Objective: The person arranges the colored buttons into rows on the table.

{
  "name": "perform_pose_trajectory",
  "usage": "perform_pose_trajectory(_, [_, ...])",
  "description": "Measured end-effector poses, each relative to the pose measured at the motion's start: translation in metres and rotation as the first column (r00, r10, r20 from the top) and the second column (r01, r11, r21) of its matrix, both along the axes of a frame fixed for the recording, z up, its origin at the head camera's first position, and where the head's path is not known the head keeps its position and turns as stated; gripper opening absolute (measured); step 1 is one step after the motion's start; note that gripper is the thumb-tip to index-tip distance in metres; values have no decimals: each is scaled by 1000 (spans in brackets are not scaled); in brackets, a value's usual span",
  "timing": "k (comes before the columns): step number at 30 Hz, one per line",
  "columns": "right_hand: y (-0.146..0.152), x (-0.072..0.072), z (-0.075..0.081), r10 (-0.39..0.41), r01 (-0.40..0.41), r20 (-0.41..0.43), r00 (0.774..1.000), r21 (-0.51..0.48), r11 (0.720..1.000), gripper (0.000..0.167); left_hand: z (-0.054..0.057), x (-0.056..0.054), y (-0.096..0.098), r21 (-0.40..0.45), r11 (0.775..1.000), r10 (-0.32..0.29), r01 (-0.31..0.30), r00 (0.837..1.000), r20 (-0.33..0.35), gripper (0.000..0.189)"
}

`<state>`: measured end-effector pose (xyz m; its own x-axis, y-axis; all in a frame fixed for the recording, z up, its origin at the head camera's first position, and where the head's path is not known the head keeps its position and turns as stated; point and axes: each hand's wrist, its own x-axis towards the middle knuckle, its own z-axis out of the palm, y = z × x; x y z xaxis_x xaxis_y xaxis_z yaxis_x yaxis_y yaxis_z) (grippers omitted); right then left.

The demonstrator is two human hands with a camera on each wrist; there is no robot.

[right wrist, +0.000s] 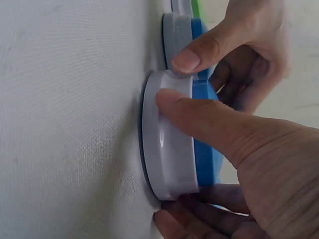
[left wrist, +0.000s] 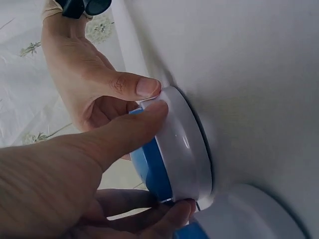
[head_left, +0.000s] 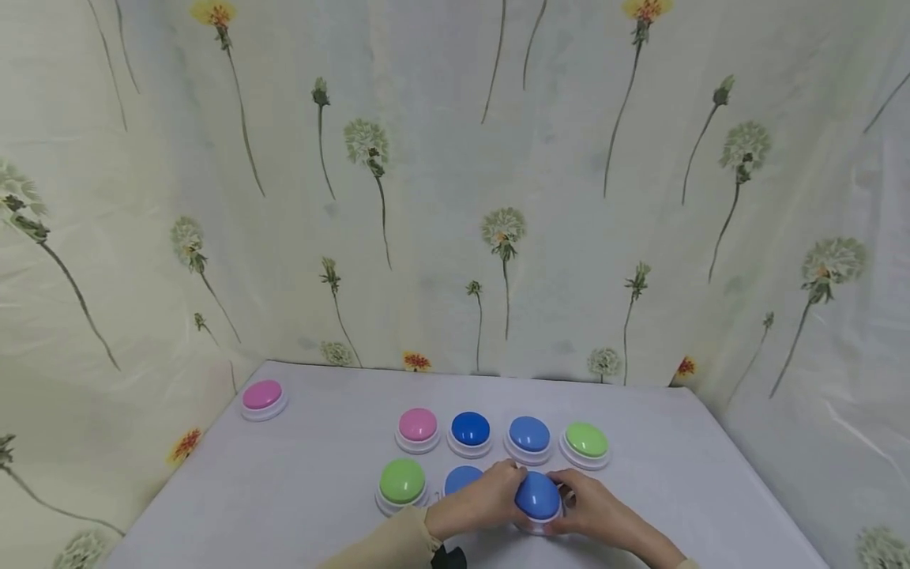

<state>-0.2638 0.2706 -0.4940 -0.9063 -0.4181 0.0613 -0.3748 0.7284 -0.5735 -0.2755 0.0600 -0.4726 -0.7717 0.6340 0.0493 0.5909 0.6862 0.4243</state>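
Note:
Both hands hold one push button point(head_left: 538, 496) with a blue dome and a round white base, at the right end of the front row. From the left, my left hand point(head_left: 478, 502) grips its side, thumb laid on the white base point(left wrist: 187, 144). Opposite, my right hand point(head_left: 593, 510) grips the other side, its thumb also on the base point(right wrist: 167, 139). In the right wrist view the base stands close against the white tabletop point(right wrist: 65, 124). A second blue button point(head_left: 460, 479) sits just left of the held one, partly hidden by my left hand.
A green button point(head_left: 401, 482) stands at the front row's left end. Behind runs a row: pink button point(head_left: 418, 425), dark blue button point(head_left: 470, 429), lighter blue button point(head_left: 529, 434) and green button point(head_left: 586, 439). Another pink button point(head_left: 262, 394) sits at the far left corner. Flowered cloth point(head_left: 426, 197) surrounds the table.

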Motion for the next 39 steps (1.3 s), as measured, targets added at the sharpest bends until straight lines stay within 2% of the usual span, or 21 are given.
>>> perform_pose_trajectory(6, [-5,4,4,-40,40,-14,999,-41,998,88,3,0,-14,79,997,15,-19,999,52,79])
perform_pose_trajectory(9, [-10,7,10,-66,65,-14,998,-84,994,89,12,-2,-25,144,989,10,-23,996,85,80])
perform_pose_trajectory(14, [-21,15,27,-93,93,3,996,-133,987,89,29,-5,-50,263,965,-21,-19,989,148,73])
perform_pose_trajectory(20, [-30,21,39,-105,107,16,994,-146,984,90,43,-1,-76,296,954,-3,-48,986,169,73])
perform_pose_trajectory(25, [-34,21,39,-89,88,2,996,-144,986,91,45,1,-86,299,953,-9,-45,984,177,72])
perform_pose_trajectory(33, [-39,19,39,-75,73,-7,997,-165,984,88,41,0,-95,317,947,1,-61,983,184,73])
perform_pose_trajectory(39, [-48,16,42,-42,33,-41,998,-202,979,88,46,3,-109,342,939,-11,-42,988,152,75])
